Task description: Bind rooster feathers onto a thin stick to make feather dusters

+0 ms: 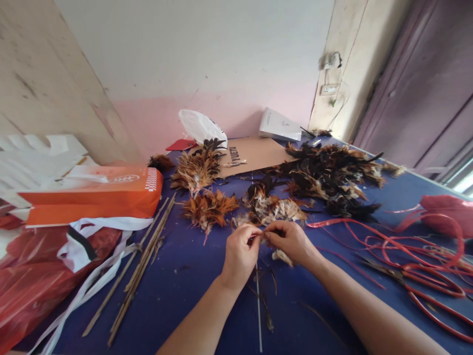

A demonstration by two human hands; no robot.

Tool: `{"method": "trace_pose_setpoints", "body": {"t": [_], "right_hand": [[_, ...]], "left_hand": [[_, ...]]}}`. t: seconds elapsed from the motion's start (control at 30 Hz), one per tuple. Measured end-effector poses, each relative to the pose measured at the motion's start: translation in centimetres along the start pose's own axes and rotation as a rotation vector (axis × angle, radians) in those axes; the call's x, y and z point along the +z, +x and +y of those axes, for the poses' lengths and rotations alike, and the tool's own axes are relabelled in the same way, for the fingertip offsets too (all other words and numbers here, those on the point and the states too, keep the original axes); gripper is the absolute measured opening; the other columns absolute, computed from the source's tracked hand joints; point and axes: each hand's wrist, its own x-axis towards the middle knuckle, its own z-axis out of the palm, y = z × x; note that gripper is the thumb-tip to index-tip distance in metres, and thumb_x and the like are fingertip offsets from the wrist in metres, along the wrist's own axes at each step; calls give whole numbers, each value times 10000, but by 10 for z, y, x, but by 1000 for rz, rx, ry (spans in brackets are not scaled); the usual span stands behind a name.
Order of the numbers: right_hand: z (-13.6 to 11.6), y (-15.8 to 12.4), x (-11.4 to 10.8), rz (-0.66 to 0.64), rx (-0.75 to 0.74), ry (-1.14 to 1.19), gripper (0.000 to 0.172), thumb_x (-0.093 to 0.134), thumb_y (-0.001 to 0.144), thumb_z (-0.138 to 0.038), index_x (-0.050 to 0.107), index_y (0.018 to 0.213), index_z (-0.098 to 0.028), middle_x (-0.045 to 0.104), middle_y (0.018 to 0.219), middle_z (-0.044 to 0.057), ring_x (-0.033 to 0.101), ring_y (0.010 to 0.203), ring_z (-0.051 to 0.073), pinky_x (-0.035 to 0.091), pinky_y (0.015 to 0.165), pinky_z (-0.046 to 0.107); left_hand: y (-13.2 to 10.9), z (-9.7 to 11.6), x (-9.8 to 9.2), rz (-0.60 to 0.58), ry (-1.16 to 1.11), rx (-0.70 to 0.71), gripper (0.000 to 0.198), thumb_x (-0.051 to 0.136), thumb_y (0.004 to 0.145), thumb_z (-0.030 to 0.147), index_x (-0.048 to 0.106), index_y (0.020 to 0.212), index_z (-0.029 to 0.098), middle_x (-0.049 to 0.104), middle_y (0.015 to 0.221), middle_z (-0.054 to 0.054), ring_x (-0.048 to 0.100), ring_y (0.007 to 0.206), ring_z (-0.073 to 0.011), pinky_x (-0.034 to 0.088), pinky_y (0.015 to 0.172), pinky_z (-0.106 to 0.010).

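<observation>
My left hand (240,254) and my right hand (290,241) meet over the middle of the blue table, fingertips pinched together. Whatever lies between the fingers is too small and hidden to name. Just beyond them is a heap of pale and dark feathers (275,207). A bundle of brown feathers (209,208) rests to its left, with another tied-looking feather bundle (197,170) behind. Below the right hand lies a small pale feather tuft (283,257). Loose feathers (269,315) are scattered on the table nearer me.
Red-handled scissors (424,281) and tangled red plastic ribbon (384,241) lie at right. Behind is a large dark feather pile (332,172). Thin sticks (142,271), an orange bag (96,197) and a red plastic bag (48,261) occupy the left. Flat cardboard (266,150) lies at the back.
</observation>
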Motion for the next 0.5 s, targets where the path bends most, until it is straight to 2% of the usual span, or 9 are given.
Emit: {"method": "trace_pose_setpoints", "body": {"t": [0.13, 0.23, 0.3, 0.37, 0.43, 0.5], "right_hand": [[5, 0, 6, 37, -19, 105, 173, 508, 729, -250, 579, 869, -176, 616, 679, -5, 609, 561, 127, 463, 511, 218], [6, 1, 5, 4, -45, 82, 204, 507, 736, -247, 590, 910, -179, 623, 679, 1, 605, 578, 130, 473, 541, 231], [4, 2, 3, 8, -90, 14, 150, 504, 745, -241, 611, 826, -173, 619, 674, 11, 598, 601, 132, 475, 570, 240], [1, 1, 1, 80, -196, -86, 111, 508, 749, -217, 610, 748, -172, 611, 749, 30, 592, 695, 138, 473, 643, 249], [-3, -2, 0, 176, -309, -224, 111, 501, 761, -193, 606, 731, -172, 576, 869, 50, 568, 789, 141, 459, 711, 257], [-6, -6, -1, 232, -370, -399, 140, 470, 788, -195, 608, 774, -174, 529, 947, 68, 549, 804, 141, 455, 703, 259]], "left_hand": [[0, -1, 1, 16, 6, 25, 108, 519, 736, 109, 608, 720, 170, 616, 730, -32, 575, 671, -121, 458, 624, -228], [0, -2, 1, 11, 7, 27, 115, 523, 729, 97, 609, 726, 172, 618, 739, -33, 576, 678, -122, 458, 628, -226], [1, -2, 0, 8, -1, 10, 107, 531, 729, 106, 616, 725, 171, 622, 737, -35, 577, 676, -124, 456, 625, -225], [1, -3, -1, -3, -14, -33, 83, 551, 732, 141, 627, 713, 168, 626, 719, -37, 579, 657, -126, 452, 613, -223], [2, -3, -2, -30, -29, -91, 81, 572, 732, 191, 646, 707, 167, 634, 699, -38, 582, 632, -128, 446, 601, -222], [2, -3, -2, -63, -36, -141, 109, 583, 731, 239, 667, 715, 171, 647, 696, -42, 588, 627, -136, 441, 603, -226]]}}
